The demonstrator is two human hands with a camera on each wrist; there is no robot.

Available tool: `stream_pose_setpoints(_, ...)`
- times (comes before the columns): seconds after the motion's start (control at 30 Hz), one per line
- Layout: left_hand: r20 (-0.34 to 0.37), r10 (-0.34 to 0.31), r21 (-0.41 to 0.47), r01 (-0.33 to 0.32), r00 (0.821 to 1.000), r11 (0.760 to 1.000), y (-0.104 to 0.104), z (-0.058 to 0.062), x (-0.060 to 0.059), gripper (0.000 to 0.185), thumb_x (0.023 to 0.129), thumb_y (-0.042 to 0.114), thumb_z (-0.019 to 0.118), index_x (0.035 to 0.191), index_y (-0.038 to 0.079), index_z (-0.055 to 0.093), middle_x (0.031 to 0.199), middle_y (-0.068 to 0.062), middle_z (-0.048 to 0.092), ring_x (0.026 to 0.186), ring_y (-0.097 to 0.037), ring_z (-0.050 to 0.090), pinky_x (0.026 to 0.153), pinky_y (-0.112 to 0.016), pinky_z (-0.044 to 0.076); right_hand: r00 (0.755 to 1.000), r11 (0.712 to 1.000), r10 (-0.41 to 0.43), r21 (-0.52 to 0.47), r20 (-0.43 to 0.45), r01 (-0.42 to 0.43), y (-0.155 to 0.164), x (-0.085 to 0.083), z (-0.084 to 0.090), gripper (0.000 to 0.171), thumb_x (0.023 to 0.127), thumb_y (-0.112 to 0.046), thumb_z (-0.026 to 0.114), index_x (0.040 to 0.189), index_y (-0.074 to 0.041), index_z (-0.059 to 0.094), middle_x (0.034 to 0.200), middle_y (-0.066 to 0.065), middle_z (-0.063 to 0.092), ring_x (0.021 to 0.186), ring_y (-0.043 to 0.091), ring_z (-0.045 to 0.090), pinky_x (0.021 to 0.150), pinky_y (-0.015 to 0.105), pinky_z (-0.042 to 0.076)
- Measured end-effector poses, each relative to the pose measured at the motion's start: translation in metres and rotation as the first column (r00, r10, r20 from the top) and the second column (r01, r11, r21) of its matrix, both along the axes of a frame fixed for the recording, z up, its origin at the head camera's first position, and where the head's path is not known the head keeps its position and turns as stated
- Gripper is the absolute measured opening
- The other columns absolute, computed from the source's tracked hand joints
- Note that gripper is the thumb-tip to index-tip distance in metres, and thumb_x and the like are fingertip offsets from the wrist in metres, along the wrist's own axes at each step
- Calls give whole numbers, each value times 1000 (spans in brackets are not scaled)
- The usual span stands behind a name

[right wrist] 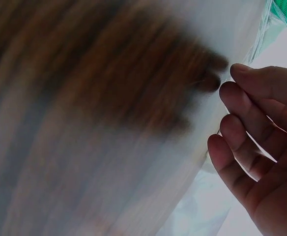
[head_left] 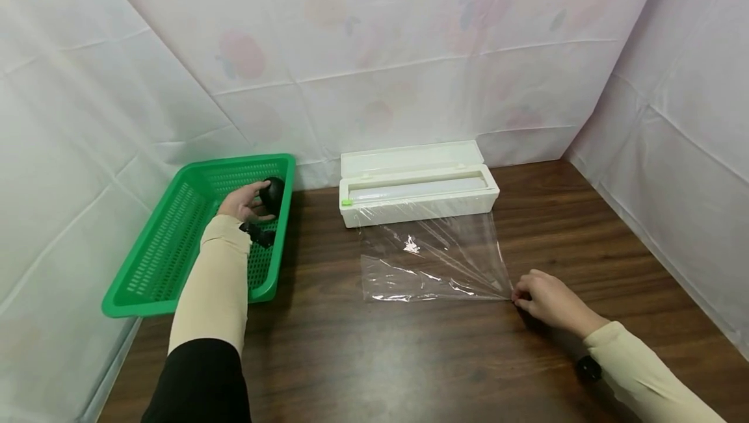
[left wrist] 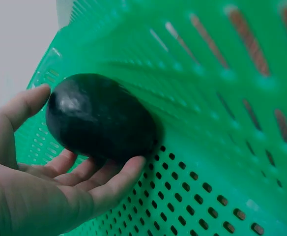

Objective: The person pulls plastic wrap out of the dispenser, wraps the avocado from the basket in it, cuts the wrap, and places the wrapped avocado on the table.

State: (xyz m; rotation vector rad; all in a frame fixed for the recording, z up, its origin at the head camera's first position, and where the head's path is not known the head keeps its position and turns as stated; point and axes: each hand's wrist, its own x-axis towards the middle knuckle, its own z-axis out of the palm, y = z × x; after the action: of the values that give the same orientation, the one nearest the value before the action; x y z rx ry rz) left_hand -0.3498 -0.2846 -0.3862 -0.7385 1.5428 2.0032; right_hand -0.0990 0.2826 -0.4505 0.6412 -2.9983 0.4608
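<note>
My left hand [head_left: 256,203] reaches into the green slotted basket [head_left: 170,247] at the table's left and grips a dark, glossy, egg-shaped object [head_left: 273,193]. In the left wrist view the object [left wrist: 101,118] lies between thumb and curled fingers [left wrist: 106,184], against the basket's wall [left wrist: 222,113]. My right hand [head_left: 517,297] pinches the near right corner of a sheet of clear cling film [head_left: 433,257]. The sheet is drawn out flat over the table from a white dispenser box [head_left: 418,188] whose lid stands open. In the right wrist view the film [right wrist: 133,128] is a blur beside my fingers [right wrist: 249,128].
The dark wooden table [head_left: 374,358] is closed in by white cloth walls at the back, left and right. The basket overhangs the table's left edge. A green slider [head_left: 346,202] sits at the dispenser's left end.
</note>
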Motion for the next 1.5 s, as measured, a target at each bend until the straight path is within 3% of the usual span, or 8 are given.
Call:
stream_pose_setpoints(0.17, -7, -26, -53, 25, 1000, 998, 0, -3, -3, 91, 98, 30, 55, 154, 32, -17, 165, -2, -11, 152, -18, 9, 119, -42, 28, 1000, 1000, 7, -9, 3, -7, -1, -1, 0, 15, 77, -5, 77, 73, -18, 70, 75, -10, 63, 69, 6, 49, 60, 25, 43)
stream_pose_setpoints(0.33, -32, -87, -151, 81, 996, 985, 4, -2, -1, 89, 98, 31, 55, 156, 25, -13, 165, -8, -5, 150, -24, 17, 118, -42, 31, 1000, 1000, 8, -6, -10, -8, -1, -1, -1, 18, 77, -5, 78, 72, -19, 68, 74, -11, 61, 69, 5, 48, 60, 25, 43)
stream_pose_setpoints(0.5, -63, -142, -226, 125, 988, 966, 5, -2, 1, 93, 98, 32, 54, 155, 20, -18, 163, -9, -17, 152, -28, 9, 117, -42, 33, 1000, 1000, 12, -8, -20, -13, -1, -1, -4, 20, 77, -5, 78, 70, -20, 67, 72, -12, 59, 67, 4, 46, 58, 24, 41)
stream_pose_setpoints(0.7, -47, -119, -232, 105, 992, 967, -1, -2, 2, 93, 97, 35, 55, 155, 23, -17, 164, -8, -15, 145, -29, 19, 109, -40, 42, 999, 1000, 23, -17, -33, -23, -2, -5, -3, 19, 76, -4, 77, 71, -19, 68, 72, -12, 60, 68, 5, 48, 59, 25, 43)
stream_pose_setpoints(0.9, -30, -90, -250, 80, 995, 965, -6, -3, -3, 91, 95, 39, 58, 157, 26, -7, 164, -8, -2, 116, -22, 39, 98, -33, 50, 998, 999, 35, -25, -43, -36, -2, -8, -3, 19, 76, -4, 77, 70, -19, 67, 71, -12, 60, 68, 5, 48, 59, 25, 43)
stream_pose_setpoints(1.13, -38, -18, -206, 10, 999, 979, -9, 0, -4, 89, 94, 40, 60, 157, 32, -4, 164, -9, -2, 144, -25, 26, 108, -36, 44, 996, 999, 25, -29, -86, -28, -2, -10, -5, 18, 73, -2, 78, 72, -17, 68, 71, -10, 61, 68, 8, 51, 61, 27, 44)
stream_pose_setpoints(1.33, -69, 3, -116, -11, 998, 993, -10, 9, 3, 80, 96, 41, 56, 156, 37, 4, 163, -8, 2, 147, -25, 22, 118, -39, 31, 996, 1000, 2, -26, -91, -4, -3, -13, -4, 14, 74, -3, 79, 74, -14, 69, 72, -8, 63, 69, 11, 52, 62, 29, 45)
stream_pose_setpoints(1.5, -90, 13, -88, -21, 996, 996, -11, 14, 8, 81, 96, 42, 56, 156, 37, 3, 163, -7, 4, 148, -25, 21, 117, -39, 32, 998, 1000, -13, -18, -66, 12, -4, -15, -2, 12, 76, -5, 78, 75, -13, 70, 73, -7, 63, 69, 11, 52, 61, 29, 45)
